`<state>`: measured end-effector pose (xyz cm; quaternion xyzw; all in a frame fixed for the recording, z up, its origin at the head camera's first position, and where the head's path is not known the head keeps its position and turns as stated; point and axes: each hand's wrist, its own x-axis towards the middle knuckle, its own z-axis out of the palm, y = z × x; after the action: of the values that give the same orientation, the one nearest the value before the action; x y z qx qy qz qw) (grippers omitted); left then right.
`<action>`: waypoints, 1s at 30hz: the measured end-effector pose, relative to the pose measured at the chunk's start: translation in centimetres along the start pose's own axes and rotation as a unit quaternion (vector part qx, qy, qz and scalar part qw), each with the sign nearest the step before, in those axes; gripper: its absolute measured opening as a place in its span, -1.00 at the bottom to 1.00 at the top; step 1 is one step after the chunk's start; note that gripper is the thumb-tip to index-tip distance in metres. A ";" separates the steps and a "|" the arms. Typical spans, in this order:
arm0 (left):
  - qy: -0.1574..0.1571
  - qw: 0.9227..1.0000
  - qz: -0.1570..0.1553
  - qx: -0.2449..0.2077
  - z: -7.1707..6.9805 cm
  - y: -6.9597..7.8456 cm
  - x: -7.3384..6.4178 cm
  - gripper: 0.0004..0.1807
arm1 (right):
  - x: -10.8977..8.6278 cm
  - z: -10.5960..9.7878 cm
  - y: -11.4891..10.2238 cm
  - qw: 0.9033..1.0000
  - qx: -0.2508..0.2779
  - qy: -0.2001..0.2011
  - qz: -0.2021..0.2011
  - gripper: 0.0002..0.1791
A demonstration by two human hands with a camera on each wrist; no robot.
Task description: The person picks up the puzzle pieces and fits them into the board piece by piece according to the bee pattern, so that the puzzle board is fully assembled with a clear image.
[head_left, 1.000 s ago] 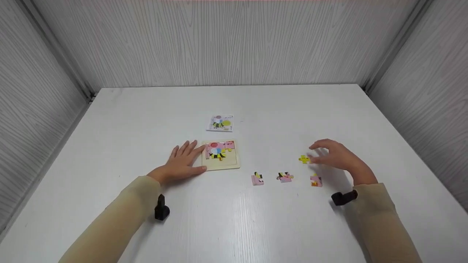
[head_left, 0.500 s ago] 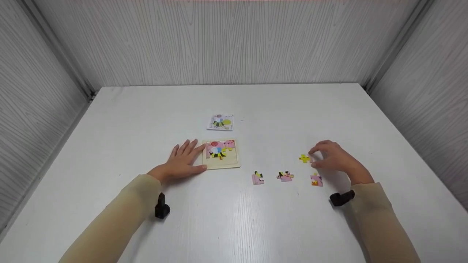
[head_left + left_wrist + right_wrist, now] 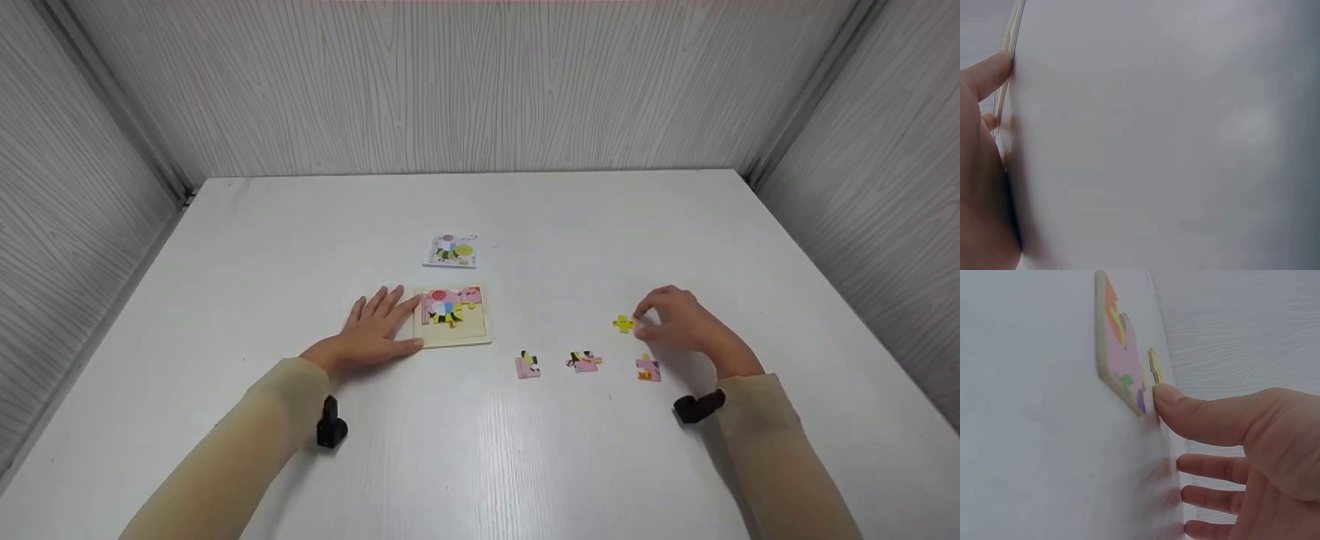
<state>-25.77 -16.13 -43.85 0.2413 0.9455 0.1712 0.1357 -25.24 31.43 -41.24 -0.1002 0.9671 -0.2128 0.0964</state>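
Right thumb and forefinger stand closer together than a second ago; the right hand [image 3: 686, 324] pinches the right end of the yellow puzzle piece [image 3: 622, 324], on the table [image 3: 480, 450]. Left hand [image 3: 367, 337]: fingers spread, holding nothing, touching the wooden tray's [image 3: 470, 328] left edge.

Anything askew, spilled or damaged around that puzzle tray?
Nothing stands out. The left hand rests against the tray, whose lower part is simply unfilled; the loose pieces show no visible damage. Fine flaws would be too small to tell.

Right hand [image 3: 684, 322] common to two views: high head, close right-wrist.
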 end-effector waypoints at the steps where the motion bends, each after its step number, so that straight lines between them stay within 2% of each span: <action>1: -0.002 1.000 -0.002 0.000 0.0 0.0 0.0 -0.12 | 0.0 0.0 -0.1 1.000 0.000 -0.002 0.003 -0.74; 9: -0.006 1.000 0.001 -0.012 0.0 0.2 0.0 -0.12 | -0.3 -0.7 -1.5 0.999 0.034 -0.012 0.025 -0.64; 14: -0.002 1.000 0.001 -0.012 -0.1 0.1 0.0 -0.12 | -0.1 -0.6 -3.0 0.998 0.056 -0.010 0.015 -0.66; 18: -0.001 1.000 0.001 -0.015 -0.2 0.3 -0.1 -0.12 | 0.5 0.1 -4.4 0.998 0.066 -0.006 -0.006 -0.67; 25: -0.006 1.000 0.003 -0.023 0.0 0.3 -0.1 -0.12 | 1.4 1.4 -7.3 0.995 0.060 -0.017 -0.075 -0.69; 30: -0.013 1.000 -0.004 -0.027 -0.3 0.3 -0.1 -0.11 | 2.5 2.1 -9.7 0.994 0.055 -0.029 -0.087 -0.70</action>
<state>-25.63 -15.99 -43.45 0.2361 0.9397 0.1933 0.1547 -25.67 21.37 -39.25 -0.1847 0.9385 -0.2698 0.1107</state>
